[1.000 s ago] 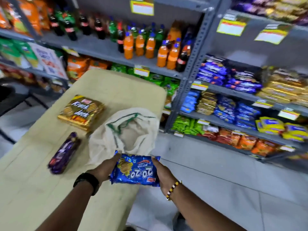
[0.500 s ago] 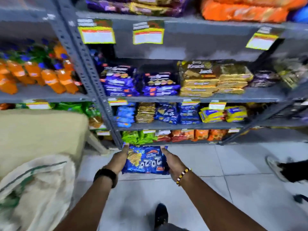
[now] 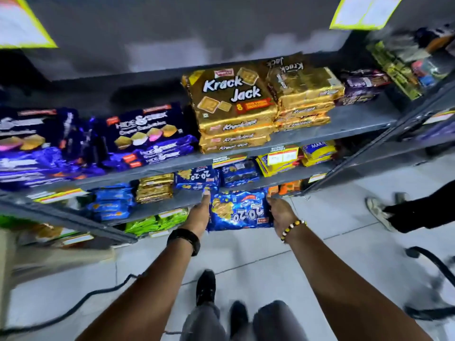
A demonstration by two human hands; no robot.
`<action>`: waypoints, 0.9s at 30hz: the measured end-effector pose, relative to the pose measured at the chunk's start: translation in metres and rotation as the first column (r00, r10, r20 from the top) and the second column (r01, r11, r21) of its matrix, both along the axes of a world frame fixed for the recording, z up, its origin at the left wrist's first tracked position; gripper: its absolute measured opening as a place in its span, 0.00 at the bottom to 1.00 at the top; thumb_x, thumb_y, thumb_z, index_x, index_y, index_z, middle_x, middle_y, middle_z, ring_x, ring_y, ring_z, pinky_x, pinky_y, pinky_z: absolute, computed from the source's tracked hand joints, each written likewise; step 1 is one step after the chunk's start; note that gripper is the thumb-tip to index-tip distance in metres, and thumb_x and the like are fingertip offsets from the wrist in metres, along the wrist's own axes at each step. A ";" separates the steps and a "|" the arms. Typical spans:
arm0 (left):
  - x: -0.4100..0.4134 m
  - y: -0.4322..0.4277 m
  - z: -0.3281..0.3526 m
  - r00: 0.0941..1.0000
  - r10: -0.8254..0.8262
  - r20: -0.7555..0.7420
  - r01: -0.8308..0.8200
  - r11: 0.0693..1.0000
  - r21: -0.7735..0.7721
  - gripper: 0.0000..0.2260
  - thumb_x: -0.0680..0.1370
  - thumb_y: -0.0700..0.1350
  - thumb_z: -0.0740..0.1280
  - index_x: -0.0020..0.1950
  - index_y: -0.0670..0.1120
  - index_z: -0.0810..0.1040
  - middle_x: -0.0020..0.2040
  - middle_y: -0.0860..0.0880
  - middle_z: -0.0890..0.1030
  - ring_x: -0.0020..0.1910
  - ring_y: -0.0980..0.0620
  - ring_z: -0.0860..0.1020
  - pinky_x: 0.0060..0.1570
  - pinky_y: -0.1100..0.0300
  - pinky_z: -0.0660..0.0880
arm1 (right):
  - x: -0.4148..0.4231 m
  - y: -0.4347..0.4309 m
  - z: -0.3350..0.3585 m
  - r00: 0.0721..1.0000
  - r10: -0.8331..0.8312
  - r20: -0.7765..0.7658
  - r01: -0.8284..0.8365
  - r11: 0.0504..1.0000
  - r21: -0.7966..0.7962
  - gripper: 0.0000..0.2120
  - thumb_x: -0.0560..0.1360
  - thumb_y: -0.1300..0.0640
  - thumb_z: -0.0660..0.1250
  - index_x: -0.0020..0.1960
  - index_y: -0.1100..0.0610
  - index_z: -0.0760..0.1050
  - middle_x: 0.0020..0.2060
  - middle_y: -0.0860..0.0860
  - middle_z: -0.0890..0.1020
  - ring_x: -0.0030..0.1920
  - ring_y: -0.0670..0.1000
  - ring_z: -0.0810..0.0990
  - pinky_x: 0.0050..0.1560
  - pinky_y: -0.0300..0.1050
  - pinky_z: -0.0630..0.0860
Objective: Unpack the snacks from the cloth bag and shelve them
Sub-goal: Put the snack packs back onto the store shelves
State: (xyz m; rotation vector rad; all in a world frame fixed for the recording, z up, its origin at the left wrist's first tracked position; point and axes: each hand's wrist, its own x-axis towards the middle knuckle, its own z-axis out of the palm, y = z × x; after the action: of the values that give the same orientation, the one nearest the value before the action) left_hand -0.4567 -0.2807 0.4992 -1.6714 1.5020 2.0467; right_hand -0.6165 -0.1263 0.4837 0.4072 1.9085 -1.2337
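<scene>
I am now standing close to the shelf, the desk and bag gone from view. My left hand [image 3: 200,215] and right hand [image 3: 279,212] are clasping the blue pack [image 3: 240,210] just below the matching packs [image 3: 197,178], nearly shelving it.

both hands [image 3: 240,212] grip a blue 20-20 biscuit pack [image 3: 240,210] before the grey shelf [image 3: 187,201].

Blue 20-20 biscuit pack [image 3: 240,210], held flat before the lower shelf [image 3: 187,199].
</scene>
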 end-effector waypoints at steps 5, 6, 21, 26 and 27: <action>-0.067 -0.014 -0.065 0.996 0.070 0.058 -0.068 0.997 -0.040 0.38 0.77 0.70 0.54 0.73 0.40 0.69 0.71 0.38 0.73 0.68 0.38 0.73 0.69 0.43 0.69 | -0.063 -0.018 -0.050 0.974 0.215 -0.068 -0.212 0.976 0.045 0.17 0.82 0.55 0.57 0.62 0.65 0.75 0.67 0.65 0.74 0.61 0.63 0.76 0.69 0.58 0.69; -0.078 -0.017 -0.076 0.995 0.074 0.065 -0.071 0.996 -0.050 0.38 0.77 0.70 0.54 0.73 0.41 0.70 0.71 0.39 0.74 0.67 0.39 0.74 0.68 0.44 0.70 | -0.075 -0.023 -0.060 0.958 0.264 -0.109 -0.257 0.964 0.070 0.19 0.83 0.56 0.56 0.66 0.67 0.72 0.68 0.65 0.73 0.65 0.64 0.74 0.70 0.57 0.69; -0.208 -0.086 -0.193 1.000 0.030 -0.008 -0.031 0.966 -0.258 0.31 0.79 0.67 0.53 0.73 0.48 0.69 0.67 0.43 0.76 0.57 0.42 0.77 0.63 0.39 0.74 | -0.194 -0.100 -0.176 0.709 0.562 -0.425 -0.491 0.827 0.274 0.19 0.82 0.55 0.58 0.64 0.67 0.75 0.62 0.63 0.79 0.63 0.60 0.77 0.55 0.42 0.74; -0.222 -0.097 -0.210 0.998 0.042 0.041 -0.029 0.961 -0.275 0.32 0.79 0.67 0.52 0.72 0.44 0.70 0.59 0.44 0.74 0.54 0.42 0.74 0.64 0.42 0.74 | -0.206 -0.127 -0.193 0.514 0.676 -0.528 -0.580 0.727 0.367 0.20 0.83 0.54 0.55 0.72 0.61 0.67 0.73 0.61 0.68 0.70 0.63 0.67 0.66 0.52 0.65; -0.222 -0.098 -0.211 0.998 0.049 0.049 -0.034 0.962 -0.272 0.32 0.79 0.67 0.53 0.72 0.45 0.70 0.61 0.43 0.75 0.54 0.43 0.74 0.64 0.43 0.73 | -0.208 -0.129 -0.197 0.524 0.663 -0.535 -0.568 0.740 0.361 0.20 0.83 0.53 0.56 0.71 0.61 0.68 0.72 0.61 0.70 0.69 0.62 0.69 0.65 0.52 0.66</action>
State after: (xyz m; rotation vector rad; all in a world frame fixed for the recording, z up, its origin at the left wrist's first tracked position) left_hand -0.6792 -0.3786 0.2886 -1.8508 1.8119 1.8646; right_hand -0.8249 -0.2553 0.2869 -0.7122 2.3995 -0.7664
